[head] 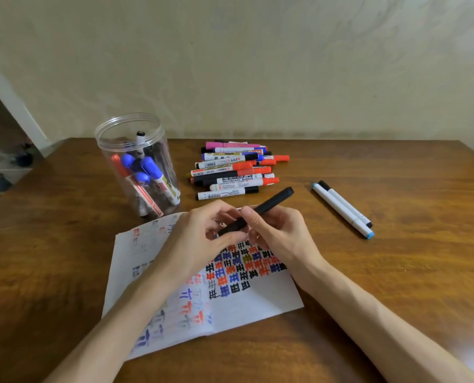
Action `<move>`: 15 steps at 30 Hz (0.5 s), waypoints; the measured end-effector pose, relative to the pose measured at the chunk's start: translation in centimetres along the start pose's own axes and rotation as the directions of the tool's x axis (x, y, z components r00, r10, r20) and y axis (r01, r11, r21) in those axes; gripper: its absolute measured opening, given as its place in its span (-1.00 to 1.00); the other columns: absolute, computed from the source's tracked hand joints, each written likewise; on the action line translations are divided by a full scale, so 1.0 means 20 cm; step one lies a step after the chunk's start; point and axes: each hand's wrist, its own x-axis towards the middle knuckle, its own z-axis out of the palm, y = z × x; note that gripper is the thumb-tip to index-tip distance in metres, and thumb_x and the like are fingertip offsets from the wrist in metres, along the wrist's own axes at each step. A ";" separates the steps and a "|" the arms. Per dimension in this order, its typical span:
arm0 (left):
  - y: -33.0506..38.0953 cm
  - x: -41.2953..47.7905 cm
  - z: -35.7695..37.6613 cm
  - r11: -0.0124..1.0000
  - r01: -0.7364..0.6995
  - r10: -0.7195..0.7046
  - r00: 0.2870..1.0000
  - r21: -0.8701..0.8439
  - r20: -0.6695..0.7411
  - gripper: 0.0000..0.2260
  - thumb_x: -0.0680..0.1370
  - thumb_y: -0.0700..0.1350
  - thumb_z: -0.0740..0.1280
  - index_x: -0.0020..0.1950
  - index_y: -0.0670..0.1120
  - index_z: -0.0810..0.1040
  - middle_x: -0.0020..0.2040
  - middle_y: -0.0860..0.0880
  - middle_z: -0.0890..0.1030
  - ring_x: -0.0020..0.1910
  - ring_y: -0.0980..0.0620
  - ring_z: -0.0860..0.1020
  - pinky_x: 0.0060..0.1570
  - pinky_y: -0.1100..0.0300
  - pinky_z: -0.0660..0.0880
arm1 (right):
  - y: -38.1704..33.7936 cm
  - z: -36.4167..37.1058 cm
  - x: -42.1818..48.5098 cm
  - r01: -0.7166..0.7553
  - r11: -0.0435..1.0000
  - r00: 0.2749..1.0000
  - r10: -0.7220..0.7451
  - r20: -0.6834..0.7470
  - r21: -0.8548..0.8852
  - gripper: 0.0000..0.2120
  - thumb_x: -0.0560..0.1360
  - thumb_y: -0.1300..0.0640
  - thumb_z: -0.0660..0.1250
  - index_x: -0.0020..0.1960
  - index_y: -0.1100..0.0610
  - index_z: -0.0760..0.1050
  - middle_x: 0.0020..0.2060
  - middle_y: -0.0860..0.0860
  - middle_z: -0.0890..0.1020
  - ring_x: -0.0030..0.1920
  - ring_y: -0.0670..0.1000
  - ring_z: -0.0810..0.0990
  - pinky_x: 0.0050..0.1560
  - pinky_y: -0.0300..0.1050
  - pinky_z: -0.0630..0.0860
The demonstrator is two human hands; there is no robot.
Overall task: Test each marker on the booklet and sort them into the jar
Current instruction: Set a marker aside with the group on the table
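— What's over on the left?
— A clear jar (136, 128), upright, blue- and red-capped markers (150, 167) inside, just beside the open booklet (258, 302).
— And the hands?
— Above the booklet, the left hand (199, 239) pinches the black marker (269, 204) at its lower end and the right hand (281, 233) grips its barrel. The marker pile (235, 168) lies behind, and two white markers (340, 208) farther right.

Black marker (269, 205), brown wooden table (396, 272), red-blue-black scribbled booklet (252, 297).
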 end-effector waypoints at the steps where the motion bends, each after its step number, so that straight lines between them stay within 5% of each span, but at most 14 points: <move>1: -0.01 -0.02 0.00 1.000 0.004 -0.004 1.000 0.013 -0.023 -0.73 0.49 0.04 0.53 0.17 0.11 0.65 0.01 0.25 0.70 0.02 0.30 0.66 0.03 0.30 0.62 | 0.00 0.01 0.00 0.003 1.000 1.000 -0.003 -0.004 -0.008 -0.79 0.62 0.00 0.41 -0.02 0.12 0.71 -0.31 -0.03 0.73 -0.31 -0.13 0.67 -0.25 -0.31 0.53; 6: 0.00 -0.06 0.04 0.993 -0.063 0.073 0.992 0.098 -0.107 -0.74 0.55 -0.03 0.47 0.24 0.05 0.68 0.05 0.15 0.72 -0.08 0.41 0.60 0.01 0.43 0.57 | 0.01 0.02 0.00 0.064 0.996 0.998 -0.066 -0.023 -0.062 -0.73 0.62 0.01 0.42 -0.11 0.19 0.69 -0.32 0.05 0.72 -0.33 -0.04 0.67 -0.23 -0.21 0.56; 10: -0.04 -0.08 -0.03 0.999 0.006 -0.003 0.997 0.040 -0.076 -0.87 0.62 -0.12 0.39 0.11 0.02 0.71 -0.13 0.12 0.72 -0.16 0.17 0.68 -0.16 0.26 0.61 | -0.04 -0.06 0.00 0.070 0.997 0.991 -0.071 -0.111 -0.015 -0.72 0.61 -0.01 0.40 -0.06 0.21 0.64 -0.27 0.02 0.70 -0.26 -0.02 0.65 -0.15 -0.15 0.57; 13: -0.11 -0.08 -0.14 0.984 0.080 -0.094 0.992 -0.157 -0.084 -0.85 0.64 -0.22 0.34 0.04 -0.03 0.70 -0.16 0.03 0.71 -0.23 0.08 0.65 -0.20 0.34 0.55 | -0.07 -0.23 0.05 0.078 0.997 0.956 -0.068 -0.284 0.023 -0.64 0.60 -0.06 0.41 -0.03 0.27 0.65 -0.29 0.08 0.67 -0.28 0.03 0.59 -0.10 -0.02 0.55; 15: -0.12 -0.08 -0.16 0.986 0.046 -0.061 0.994 -0.159 -0.093 -0.85 0.65 -0.21 0.33 0.08 -0.03 0.68 -0.12 0.06 0.71 -0.20 0.07 0.64 -0.19 0.37 0.54 | -0.08 -0.24 0.05 0.035 0.999 0.966 -0.031 -0.257 0.013 -0.66 0.60 -0.03 0.41 -0.03 0.28 0.65 -0.31 0.08 0.66 -0.33 -0.01 0.55 -0.17 -0.06 0.53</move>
